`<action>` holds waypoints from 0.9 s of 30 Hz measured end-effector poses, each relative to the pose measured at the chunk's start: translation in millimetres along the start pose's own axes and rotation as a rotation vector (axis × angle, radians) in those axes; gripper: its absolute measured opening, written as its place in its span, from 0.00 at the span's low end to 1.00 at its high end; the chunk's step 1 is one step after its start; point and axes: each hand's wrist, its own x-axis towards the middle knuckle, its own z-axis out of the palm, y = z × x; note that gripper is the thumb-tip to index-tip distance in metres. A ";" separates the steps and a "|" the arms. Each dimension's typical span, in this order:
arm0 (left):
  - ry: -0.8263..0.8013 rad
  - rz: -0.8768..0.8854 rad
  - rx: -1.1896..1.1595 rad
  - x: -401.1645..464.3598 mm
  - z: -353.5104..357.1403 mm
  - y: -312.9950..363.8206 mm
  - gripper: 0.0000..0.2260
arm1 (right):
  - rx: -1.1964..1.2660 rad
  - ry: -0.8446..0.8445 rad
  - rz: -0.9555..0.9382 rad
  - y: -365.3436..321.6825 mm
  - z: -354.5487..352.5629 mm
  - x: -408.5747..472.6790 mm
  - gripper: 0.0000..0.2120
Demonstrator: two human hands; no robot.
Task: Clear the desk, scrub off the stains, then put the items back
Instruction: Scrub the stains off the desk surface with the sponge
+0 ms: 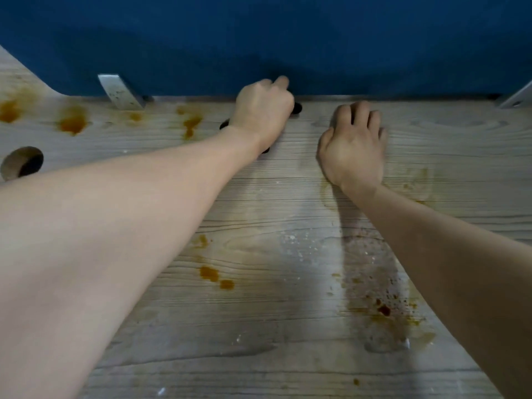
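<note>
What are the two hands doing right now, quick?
Left hand: curled over a dark object at the desk's back edge, apparently gripping it.
Right hand: fingers curled, resting on the desk; no object visible.

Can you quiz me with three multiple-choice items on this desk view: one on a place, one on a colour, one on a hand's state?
1. Where is the round cable hole?
A. far left of the desk
B. right edge
C. between the hands

2. What colour is the partition behind the desk?
A. grey
B. blue
C. green

3. How is the left hand?
A. flat, fingers spread
B. raised off the desk
C. curled over a dark object

Answers: 1 A, it sits at the left frame edge. 2 B, the panel is deep blue. 3 C, dark bits show around the fist; what the object is cannot be told.
</note>
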 end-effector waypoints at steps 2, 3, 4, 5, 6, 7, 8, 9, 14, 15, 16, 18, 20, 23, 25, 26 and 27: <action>0.023 -0.031 -0.010 -2.7 10.9 -13.0 0.09 | 0.000 -0.020 0.000 0.3 -0.7 0.3 0.17; 0.033 -0.050 -0.003 -5.5 14.8 -23.1 0.10 | -0.002 -0.026 -0.001 0.8 -1.2 0.6 0.17; 0.036 -0.076 0.008 -8.9 16.4 -33.2 0.10 | -0.002 -0.024 -0.004 1.0 -1.3 0.7 0.17; 0.030 -0.094 0.017 -12.2 16.7 -41.1 0.09 | 0.002 -0.016 -0.008 1.0 -1.3 0.5 0.17; 0.021 -0.100 0.026 -14.7 15.5 -46.4 0.09 | 0.012 -0.006 -0.009 1.0 -1.2 0.2 0.17; 0.009 -0.101 0.029 -16.1 14.8 -48.7 0.09 | 0.021 0.006 -0.009 0.9 -0.5 -0.2 0.16; -0.003 -0.104 0.029 -16.5 13.3 -48.5 0.08 | 0.029 0.016 -0.006 0.7 -0.2 -0.5 0.16; -0.007 -0.112 0.027 -16.3 12.2 -46.2 0.08 | 0.030 0.019 -0.004 0.7 -0.1 -0.8 0.17; -0.003 -0.055 -0.004 -4.9 9.3 -18.4 0.08 | 0.023 0.003 -0.006 1.1 -0.1 -0.8 0.17; 0.002 -0.047 -0.013 -3.4 9.2 -15.3 0.08 | 0.025 0.008 -0.010 0.8 -0.2 -0.9 0.16; 0.015 -0.050 -0.025 -2.9 9.2 -15.2 0.08 | 0.024 0.010 -0.012 0.9 -0.5 -0.8 0.16; 0.019 -0.057 -0.015 -7.1 7.2 -21.9 0.09 | 0.018 -0.003 -0.009 1.2 -1.1 -0.2 0.16; 0.003 -0.059 0.006 -15.6 4.6 -34.0 0.10 | 0.014 -0.015 -0.002 1.1 -1.5 0.6 0.17; -0.005 -0.135 0.016 -25.6 -3.0 -48.3 0.11 | 0.007 -0.012 -0.001 0.6 -1.4 0.8 0.17; -0.027 -0.149 0.016 -24.8 -3.4 -48.1 0.09 | 0.017 -0.009 0.002 0.5 -1.3 0.8 0.17; -0.038 -0.150 0.007 -23.1 -3.1 -45.1 0.08 | 0.023 -0.012 0.004 0.7 -1.7 0.7 0.17; -0.040 -0.147 -0.001 -21.0 -3.2 -40.8 0.07 | 0.028 -0.016 0.004 0.8 -2.0 0.5 0.16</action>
